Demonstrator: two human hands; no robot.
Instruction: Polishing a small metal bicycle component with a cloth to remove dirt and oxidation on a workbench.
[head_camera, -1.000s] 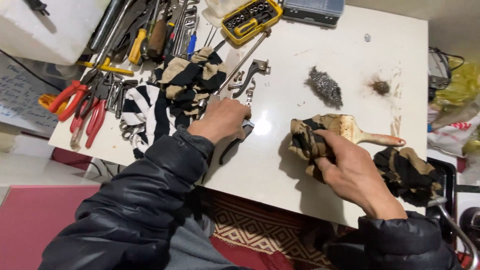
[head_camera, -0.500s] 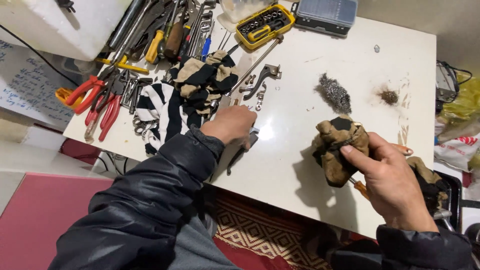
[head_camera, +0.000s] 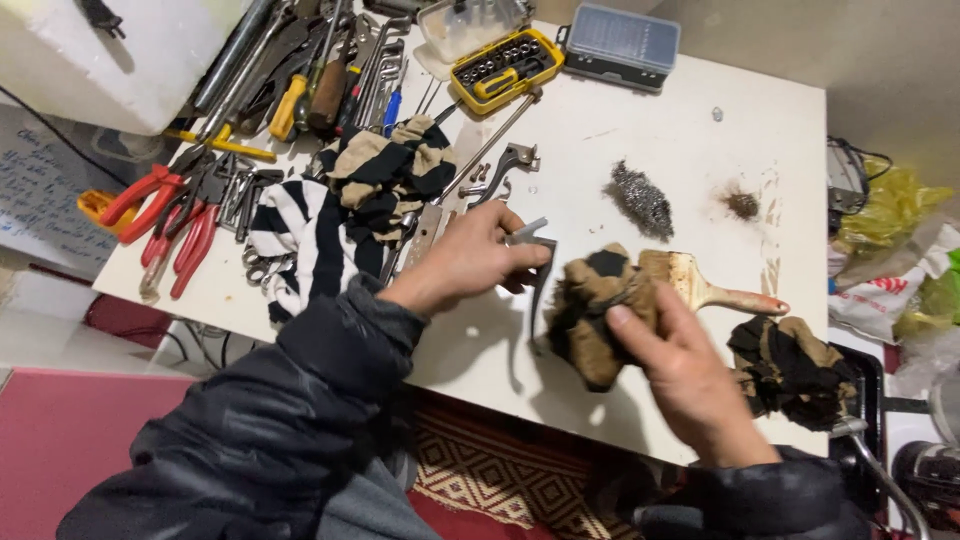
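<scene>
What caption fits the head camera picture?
Left hand holds a metal tool; right hand grips a dirty rag.

A dirty tan and black rag (head_camera: 595, 305), crumpled into a thick wad, sits gripped under the right hand's (head_camera: 680, 375) fingers, just beyond the palm. A grey metal tool (head_camera: 535, 265) with a bent, angled arm is pinched in the left hand's (head_camera: 470, 258) fingertips, its long arm hanging down beside the rag.
</scene>
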